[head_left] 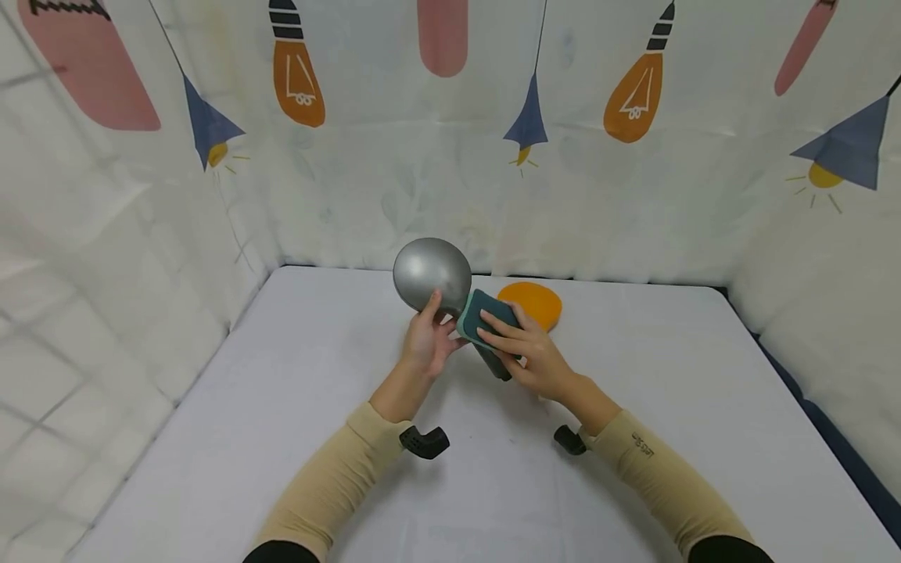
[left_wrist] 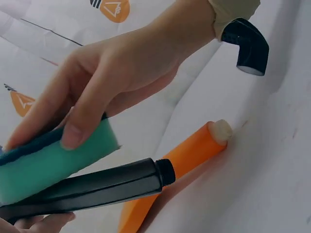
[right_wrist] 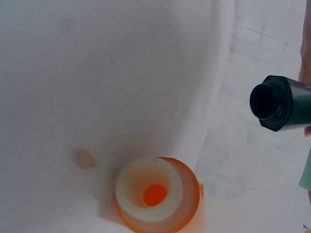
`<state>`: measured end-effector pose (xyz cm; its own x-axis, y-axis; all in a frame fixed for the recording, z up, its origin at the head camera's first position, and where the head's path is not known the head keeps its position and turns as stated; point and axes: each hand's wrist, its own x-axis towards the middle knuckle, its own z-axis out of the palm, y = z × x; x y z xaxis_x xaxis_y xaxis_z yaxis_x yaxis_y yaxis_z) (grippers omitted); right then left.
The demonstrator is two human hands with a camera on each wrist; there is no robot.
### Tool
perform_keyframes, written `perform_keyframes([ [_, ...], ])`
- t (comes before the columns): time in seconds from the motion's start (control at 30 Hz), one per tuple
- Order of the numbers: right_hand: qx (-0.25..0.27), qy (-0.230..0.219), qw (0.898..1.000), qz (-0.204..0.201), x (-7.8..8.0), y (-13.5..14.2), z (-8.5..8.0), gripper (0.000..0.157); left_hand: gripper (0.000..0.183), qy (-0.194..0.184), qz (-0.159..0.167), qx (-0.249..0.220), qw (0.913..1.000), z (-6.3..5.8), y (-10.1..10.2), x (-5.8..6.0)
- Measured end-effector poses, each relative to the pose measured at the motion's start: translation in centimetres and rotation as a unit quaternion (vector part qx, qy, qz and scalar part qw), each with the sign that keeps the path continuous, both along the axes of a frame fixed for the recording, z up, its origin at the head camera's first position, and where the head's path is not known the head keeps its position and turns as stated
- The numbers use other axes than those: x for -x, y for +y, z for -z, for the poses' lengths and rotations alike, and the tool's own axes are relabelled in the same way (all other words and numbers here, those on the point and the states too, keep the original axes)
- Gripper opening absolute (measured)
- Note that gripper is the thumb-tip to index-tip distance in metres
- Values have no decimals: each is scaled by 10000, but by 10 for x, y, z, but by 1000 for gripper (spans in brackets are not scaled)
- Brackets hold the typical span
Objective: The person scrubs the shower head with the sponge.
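My left hand (head_left: 424,342) grips a ladle with a rounded silver bowl (head_left: 431,272) near its neck, the thumb lying toward the bowl. The ladle's black handle (left_wrist: 112,187) slants down to the right in the head view. In my right hand (head_left: 540,361) is a two-layer sponge (head_left: 486,314), dark teal on one face and light green on the other. The sponge's green side (left_wrist: 68,158) lies against the handle in the left wrist view. Only the handle's black end (right_wrist: 274,103) and a bit of sponge show in the right wrist view.
An orange utensil with a rounded head (head_left: 538,301) lies on the white table (head_left: 338,360), behind the right hand. Its orange handle (left_wrist: 194,150) ends in a cream-coloured, hollow tip (right_wrist: 148,189). Fabric walls (head_left: 394,180) printed with lamps surround the table.
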<state>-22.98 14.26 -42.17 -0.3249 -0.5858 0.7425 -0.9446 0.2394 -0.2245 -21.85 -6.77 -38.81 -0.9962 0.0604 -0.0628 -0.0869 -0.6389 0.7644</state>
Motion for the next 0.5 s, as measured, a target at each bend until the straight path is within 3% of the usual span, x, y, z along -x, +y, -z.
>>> perform_keyframes([
  [0.13, -554, 493, 9971, 145, -4, -4, -3, 55, 58, -120, -122, 130, 9998, 4, -1, -1],
  [0.23, -1168, 913, 9889, 45, -8, 1, -2, 58, 57, -177, -106, 152, 9997, 8, -4, -1],
  [0.4, -1914, 1099, 9749, -299, -15, 14, 3, 66, 59, -183, -192, -246, 9993, 7, -12, 1],
  [0.5, -2108, 1153, 9701, -333, -16, 24, 5, 69, 60, -122, -335, -455, 9983, 4, -17, 4],
])
